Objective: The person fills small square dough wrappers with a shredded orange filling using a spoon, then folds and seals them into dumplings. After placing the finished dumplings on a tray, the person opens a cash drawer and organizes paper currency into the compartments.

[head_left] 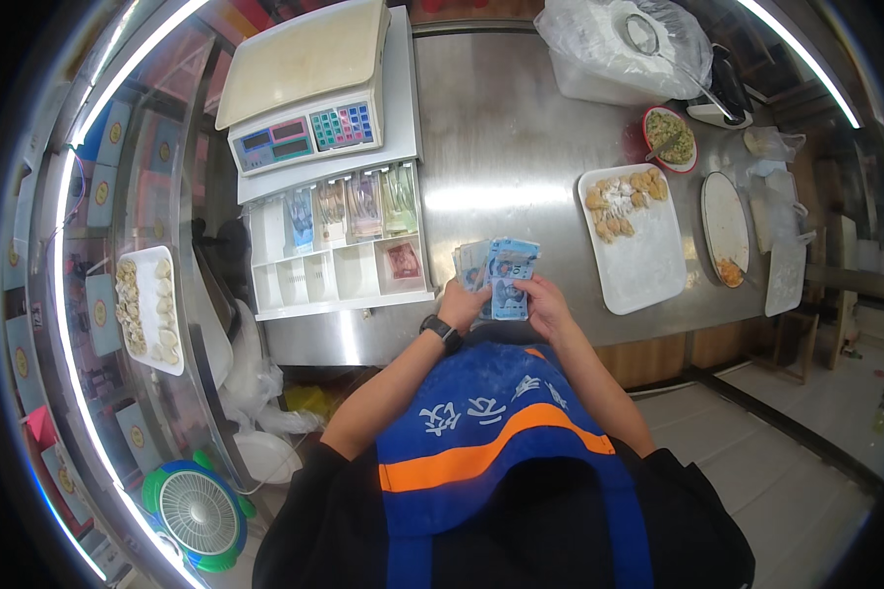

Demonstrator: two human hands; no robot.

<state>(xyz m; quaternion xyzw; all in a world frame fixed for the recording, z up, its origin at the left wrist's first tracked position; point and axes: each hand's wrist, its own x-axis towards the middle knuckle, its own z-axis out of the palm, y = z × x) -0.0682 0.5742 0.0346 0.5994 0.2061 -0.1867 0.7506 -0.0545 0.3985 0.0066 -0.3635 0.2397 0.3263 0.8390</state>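
Blue banknotes (512,283) are fanned out in front of my apron, above the near edge of a steel counter (486,132). My left hand (465,303) grips the bundle from the left, thumb across the notes. On the other side, my right hand (546,303) pinches the front note by its right edge. To the left, an open white cash drawer (342,304) holds blue, brown, purple and green notes in its back slots. A reddish note (404,261) lies in its front right compartment.
A price-computing scale (306,88) stands over the drawer. Rightward are a white tray (641,272) with dumplings (619,195), a red-rimmed bowl of green filling (670,140), an oval dish (723,213) and a plastic-covered tub (604,81). A dumpling tray (149,309) and fan (199,512) are at left.
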